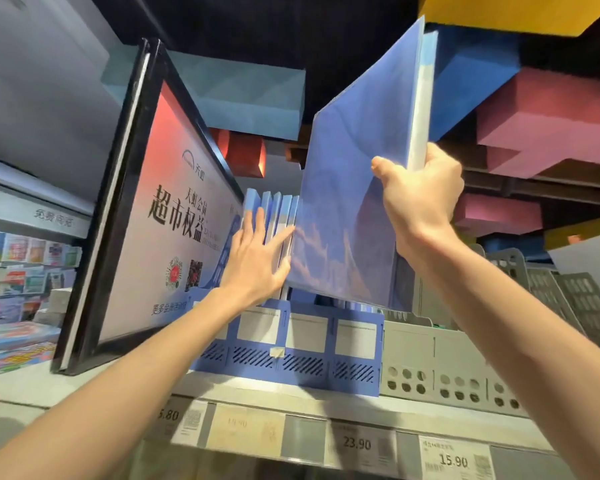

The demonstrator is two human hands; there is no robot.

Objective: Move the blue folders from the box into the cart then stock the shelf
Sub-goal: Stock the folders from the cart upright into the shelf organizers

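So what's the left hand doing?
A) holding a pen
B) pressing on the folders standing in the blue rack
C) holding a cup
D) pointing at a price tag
B: the left hand lies flat, fingers straight, against the standing folders in the blue rack, while the right hand grips the raised folder.

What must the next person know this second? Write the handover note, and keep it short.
Left hand: open, fingers flat against the standing folders in the blue rack.
Right hand: grips the held folder near its spine, tilted above the rack, not yet in.
Done: several folders stand in the rack.
Left: probably slot the held folder in to the right of the standing ones. Box and cart are out of view, so the remaining stock is unknown.
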